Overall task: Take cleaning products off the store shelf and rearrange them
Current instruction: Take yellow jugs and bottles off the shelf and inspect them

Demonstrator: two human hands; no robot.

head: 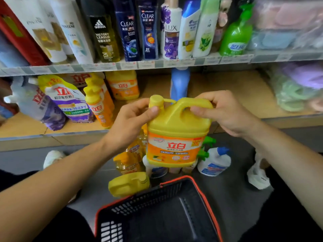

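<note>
You held the yellow detergent jug (174,137) upright in mid-air before the lower shelf (227,88), right hand (225,114) curled round its moulded handle (192,101), left hand (132,117) pinching the neck under the cap (156,100). Judged: rigid plastic, probably full and heavy, label likely slick; the handle was the sound hold, with support at the neck or base. A blue bottle (180,81) stood just behind on the shelf, while a second yellow jug (129,183) lay beside the basket (174,180) and a white spray bottle (215,161) crowded the floor beneath, so set-down room looked tight
</note>
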